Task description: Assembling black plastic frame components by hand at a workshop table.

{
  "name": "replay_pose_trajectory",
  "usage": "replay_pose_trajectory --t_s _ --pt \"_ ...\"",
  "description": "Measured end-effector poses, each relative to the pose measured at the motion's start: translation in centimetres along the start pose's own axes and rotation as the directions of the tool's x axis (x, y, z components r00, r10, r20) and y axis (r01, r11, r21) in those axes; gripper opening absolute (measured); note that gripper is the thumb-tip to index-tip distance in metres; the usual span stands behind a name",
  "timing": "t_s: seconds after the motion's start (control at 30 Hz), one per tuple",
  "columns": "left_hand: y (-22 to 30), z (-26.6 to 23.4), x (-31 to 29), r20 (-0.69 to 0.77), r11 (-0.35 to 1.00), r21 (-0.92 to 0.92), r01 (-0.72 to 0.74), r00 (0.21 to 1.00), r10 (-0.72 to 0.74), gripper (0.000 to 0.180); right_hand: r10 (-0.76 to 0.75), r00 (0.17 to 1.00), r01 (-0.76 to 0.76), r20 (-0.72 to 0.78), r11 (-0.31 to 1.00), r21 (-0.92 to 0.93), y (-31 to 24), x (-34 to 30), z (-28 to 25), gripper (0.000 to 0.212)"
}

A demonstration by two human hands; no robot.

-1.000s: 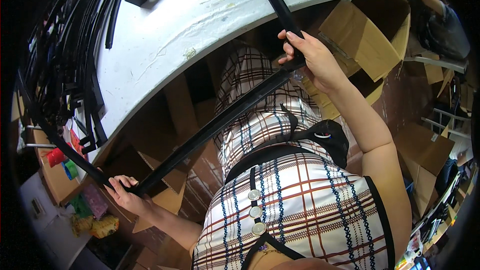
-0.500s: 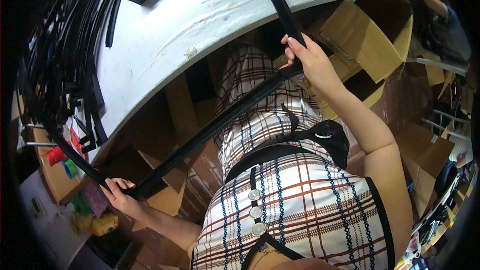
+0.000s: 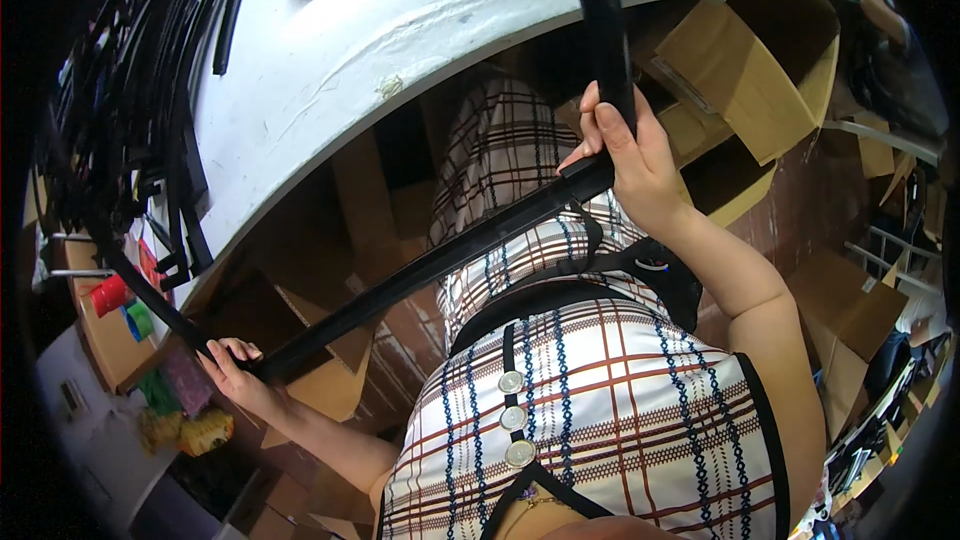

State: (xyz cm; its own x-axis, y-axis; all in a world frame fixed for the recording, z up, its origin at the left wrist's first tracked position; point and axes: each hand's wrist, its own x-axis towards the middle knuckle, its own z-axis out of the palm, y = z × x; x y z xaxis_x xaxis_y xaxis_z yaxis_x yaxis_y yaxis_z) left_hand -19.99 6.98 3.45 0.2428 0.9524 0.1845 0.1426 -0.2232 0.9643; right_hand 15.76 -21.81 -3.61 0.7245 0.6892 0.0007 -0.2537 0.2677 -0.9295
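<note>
A black rigid frame of long slim bars spans the space between my two hands, above my lap. Its near bar slopes up from left to right, and a side bar runs away from each end. My left hand is closed around the lower left corner. At the other near corner, my right hand grips the frame where the right bar rises over the table edge. The far ends of the side bars are not clearly visible: one merges with dark strips, the other leaves the picture.
Beyond the frame stands a white table with a curved-looking edge. Many black strips are heaped at its left. Open cardboard boxes stand under and beside it. Red and green tape rolls sit at left. Another person's arm shows far right.
The right corner of the frame has moved slightly right and nearer to me, with my right hand still on it. The left corner has shifted only a little.
</note>
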Motion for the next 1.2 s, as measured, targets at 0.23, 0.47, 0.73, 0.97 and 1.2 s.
replay_pose_trajectory --t_s 0.23,0.47,0.73,0.97,1.2 --pt "1.1 0.6 -0.3 0.007 0.981 -0.114 -0.159 0.987 0.161 0.038 -0.167 0.985 0.166 0.041 0.986 0.026 -1.7 -0.2 0.5 0.020" --pt "2.8 1.9 -0.7 -0.080 0.963 -0.099 -0.251 0.966 0.244 0.046 -0.250 0.968 0.252 0.032 0.966 -0.061 -2.0 -0.2 0.6 0.020" --pt "2.1 1.2 1.1 0.050 0.934 -0.240 -0.264 0.958 0.283 0.018 -0.285 0.955 0.295 0.079 0.943 -0.152 -2.0 0.5 0.0 0.017" --pt "2.1 4.1 0.9 -0.016 0.935 -0.217 -0.280 0.959 0.284 0.019 -0.252 0.967 0.253 -0.025 0.967 0.014 -2.5 0.4 0.2 0.019" --pt "1.9 4.0 1.6 0.035 0.918 -0.295 -0.266 0.957 0.288 0.020 -0.239 0.963 0.242 -0.120 0.970 0.005 -2.9 -0.1 0.6 0.023"
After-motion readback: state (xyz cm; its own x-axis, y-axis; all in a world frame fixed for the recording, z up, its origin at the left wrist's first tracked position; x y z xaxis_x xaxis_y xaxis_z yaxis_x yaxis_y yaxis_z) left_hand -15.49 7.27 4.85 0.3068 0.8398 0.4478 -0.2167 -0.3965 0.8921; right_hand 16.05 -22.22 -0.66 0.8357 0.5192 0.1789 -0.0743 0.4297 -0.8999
